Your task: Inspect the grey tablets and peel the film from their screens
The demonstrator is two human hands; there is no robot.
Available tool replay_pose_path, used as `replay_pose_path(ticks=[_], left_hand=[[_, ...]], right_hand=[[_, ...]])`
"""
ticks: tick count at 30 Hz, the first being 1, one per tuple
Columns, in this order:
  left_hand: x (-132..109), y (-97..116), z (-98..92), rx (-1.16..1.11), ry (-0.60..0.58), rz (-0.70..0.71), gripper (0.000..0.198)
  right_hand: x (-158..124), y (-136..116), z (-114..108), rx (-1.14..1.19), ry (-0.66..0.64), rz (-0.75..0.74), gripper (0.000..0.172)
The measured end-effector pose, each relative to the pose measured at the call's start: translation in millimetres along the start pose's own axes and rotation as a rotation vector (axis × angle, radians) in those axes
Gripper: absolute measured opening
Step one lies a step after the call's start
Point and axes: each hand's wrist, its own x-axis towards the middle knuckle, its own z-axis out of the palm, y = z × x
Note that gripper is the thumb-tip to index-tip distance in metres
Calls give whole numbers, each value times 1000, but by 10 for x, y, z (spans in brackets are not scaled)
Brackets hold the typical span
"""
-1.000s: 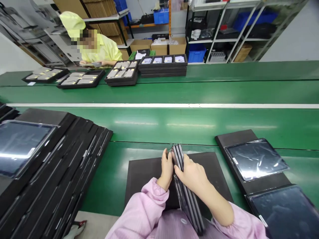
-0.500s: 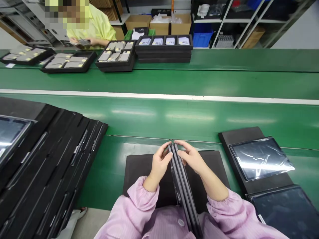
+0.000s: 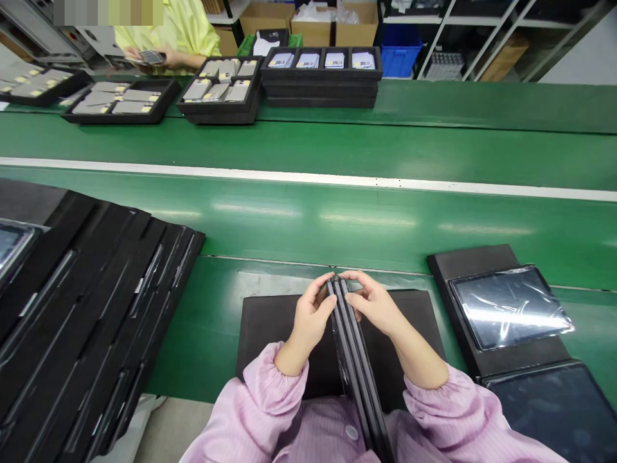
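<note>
Upright on edge between my hands stands a small bundle of thin black tablets [image 3: 357, 360], with clear film showing along the left side. My left hand [image 3: 313, 312] grips the top end from the left, its thumb and fingers closed at the edge. From the right, my right hand [image 3: 376, 305] holds the same end, fingertips curled over the top. The bundle's lower end leans toward my body. Beneath it lies a flat black foam pad [image 3: 274, 328]. The tablets' screen faces are turned sideways and cannot be made out.
On the left rises a tall stack of black foam trays [image 3: 96, 308] with film-wrapped edges. To the right, a film-wrapped tablet [image 3: 511, 305] lies on black foam, another tablet [image 3: 559, 411] nearer. Across the green bench [image 3: 289, 225], a person in yellow [image 3: 178, 32] handles a small device behind filled black trays [image 3: 321, 96].
The view has tipped down slightly, so the far bench sits higher in the picture. My hands keep the same hold on the tablets.
</note>
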Motion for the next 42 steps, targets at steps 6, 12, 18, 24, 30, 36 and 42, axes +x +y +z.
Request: replay_pose_path(ticks=[6,12,18,24,30,36,42], left_hand=[[4,1,-28,47,-35,1,36],[-18,-44,-121,9,-188,9,56],[-28,-57,-146,27,-237,10,62],[-30,-59,-162,18,-251,-3,65],[-46,-68,-178,34,-324,30,77],[-35,-70,-181,16,-343,2,78],[-15,-95,-186,-25,-351,-25,83]], right_hand=[[-14,-12,-16,6,-40,-27,36],[-60,-47,-80,30,-193,-2,54],[-63,-8,-111,30,-237,-37,55],[-71,42,-142,-10,-257,-73,57],[-95,63,-182,-46,-304,-111,68],[-99,32,-161,-40,-268,-106,63],[-11,-39,-6,-165,-18,61,34]])
